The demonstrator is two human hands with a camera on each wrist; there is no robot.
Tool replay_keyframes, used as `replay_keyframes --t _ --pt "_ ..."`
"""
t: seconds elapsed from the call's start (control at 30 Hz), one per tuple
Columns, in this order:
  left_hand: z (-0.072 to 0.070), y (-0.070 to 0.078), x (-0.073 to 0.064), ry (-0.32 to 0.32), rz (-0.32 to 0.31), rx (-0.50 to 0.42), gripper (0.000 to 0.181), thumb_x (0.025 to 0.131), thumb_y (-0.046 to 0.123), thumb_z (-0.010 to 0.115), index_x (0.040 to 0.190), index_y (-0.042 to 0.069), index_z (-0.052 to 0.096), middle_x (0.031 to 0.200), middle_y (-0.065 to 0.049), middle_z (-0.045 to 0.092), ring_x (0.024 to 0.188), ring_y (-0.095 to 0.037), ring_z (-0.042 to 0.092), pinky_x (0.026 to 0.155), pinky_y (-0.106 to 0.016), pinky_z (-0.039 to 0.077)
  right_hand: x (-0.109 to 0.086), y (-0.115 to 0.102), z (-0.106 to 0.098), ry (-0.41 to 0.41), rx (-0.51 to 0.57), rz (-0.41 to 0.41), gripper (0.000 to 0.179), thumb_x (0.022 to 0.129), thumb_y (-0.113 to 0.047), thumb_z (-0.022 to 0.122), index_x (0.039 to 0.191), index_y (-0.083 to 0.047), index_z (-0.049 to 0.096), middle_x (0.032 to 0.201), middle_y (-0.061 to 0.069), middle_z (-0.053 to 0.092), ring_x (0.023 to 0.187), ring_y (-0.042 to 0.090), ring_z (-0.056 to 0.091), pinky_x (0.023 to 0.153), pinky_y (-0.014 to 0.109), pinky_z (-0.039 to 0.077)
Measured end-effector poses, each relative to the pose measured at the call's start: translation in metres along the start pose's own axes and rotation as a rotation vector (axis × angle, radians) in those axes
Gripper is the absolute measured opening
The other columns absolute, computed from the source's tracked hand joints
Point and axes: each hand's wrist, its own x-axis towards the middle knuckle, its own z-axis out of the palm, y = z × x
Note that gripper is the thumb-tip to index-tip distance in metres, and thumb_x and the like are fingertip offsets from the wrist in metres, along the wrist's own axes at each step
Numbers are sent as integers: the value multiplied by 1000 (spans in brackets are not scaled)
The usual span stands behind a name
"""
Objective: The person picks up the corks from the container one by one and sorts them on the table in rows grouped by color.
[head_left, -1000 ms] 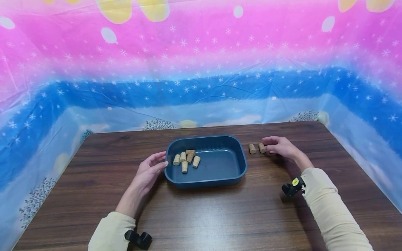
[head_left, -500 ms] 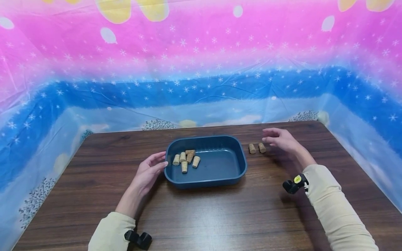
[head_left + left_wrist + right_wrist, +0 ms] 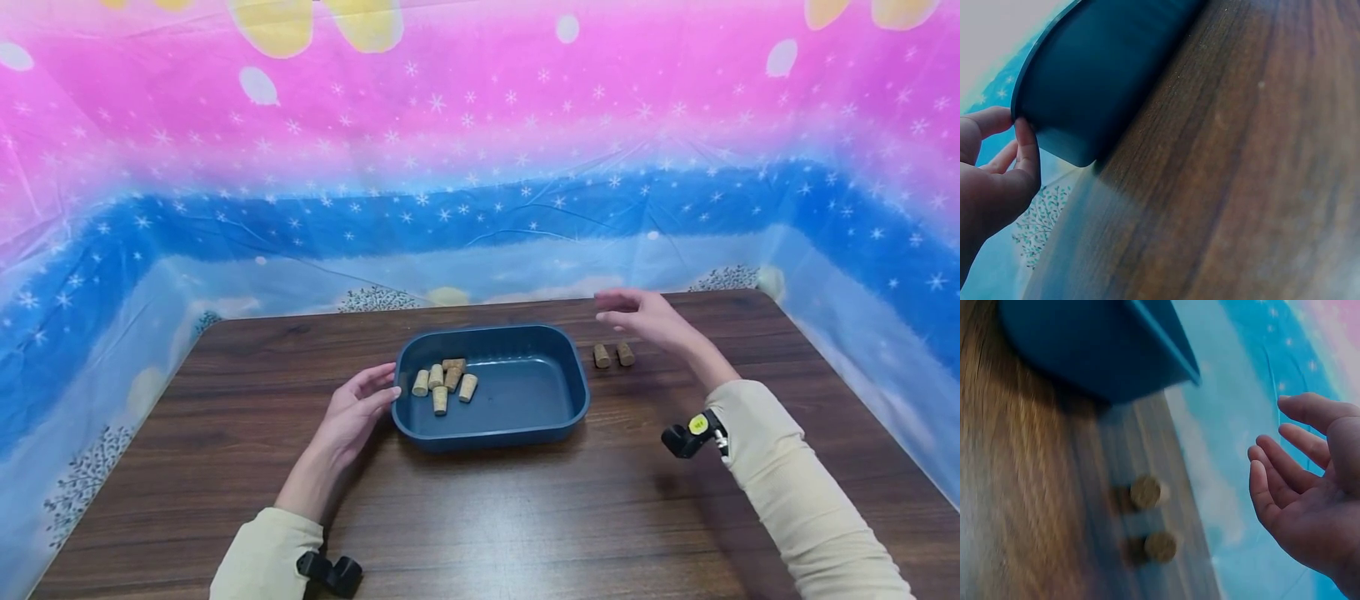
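On a brown wood-grain table point(image 3: 465, 525), a person's left hand point(image 3: 351, 414) held the left rim of a dark blue rectangular tray point(image 3: 491, 439), where 6 tapered cork stoppers point(image 3: 440, 401) lay clustered towards the left end. 2 more stoppers point(image 3: 602, 357) sat side by side just right of it. The right hand point(image 3: 647, 318) hovered near these, thumb apart from the fingers. A snowflake-printed pink-and-blue cloth backdrop point(image 3: 480, 175) rose behind.

The tray point(image 3: 517, 400) appears smooth plastic, with glossy highlights on its inner surface; the tapered stoppers point(image 3: 440, 401) are matt, grainy cork. The tabletop point(image 3: 480, 517) presents a wood-grain finish with a soft sheen. Backdrop point(image 3: 480, 158) and sleeves point(image 3: 783, 458) are creased cloth; the wrist-camera housings point(image 3: 346, 576) look like plastic.
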Motion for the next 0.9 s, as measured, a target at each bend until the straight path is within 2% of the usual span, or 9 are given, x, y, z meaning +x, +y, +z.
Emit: replay_keyframes --t 0.27,0.37,0.5,0.67,0.9 --pt "0 0 -1 -3 2 -3 50 96 2 55 143 -3 38 141 -20 40 122 -25 44 91 -21 45 13 -31 18 -34 -50 -72 45 95 -15 61 137 -1 51 130 21 56 111 36 58 89 45 50" --pt "0 0 0 -2 1 -3 50 96 2 55 143 -3 38 140 -19 41 120 -24 45 90 -21 46 18 -40 26 -55 -34 -94 45 94 -13 62 136 1 52 129 22 57 112 34 58 91 43 49" --pt "0 0 0 -7 12 -9 50 96 2 56 142 -4 39 140 -20 41 120 -24 45 90 -21 46 25 -48 39 -81 -11 -101 44 93 -12 63 134 1 54 128 23 57 113 31 57 94 42 47" --pt "1 0 1 -6 14 -6 49 96 1 55 142 -4 39 139 -20 41 122 -26 44 90 -21 46 30 -57 56 -108 -43 -96 42 94 -13 62 132 1 56 128 21 58 112 29 57 93 42 48" --pt "0 0 0 -2 8 -7 50 96 2 55 142 -3 38 139 -20 41 123 -27 44 91 -21 46 43 -63 81 -205 -42 -122 39 96 -10 59 133 0 55 129 21 57 111 29 59 92 46 48"
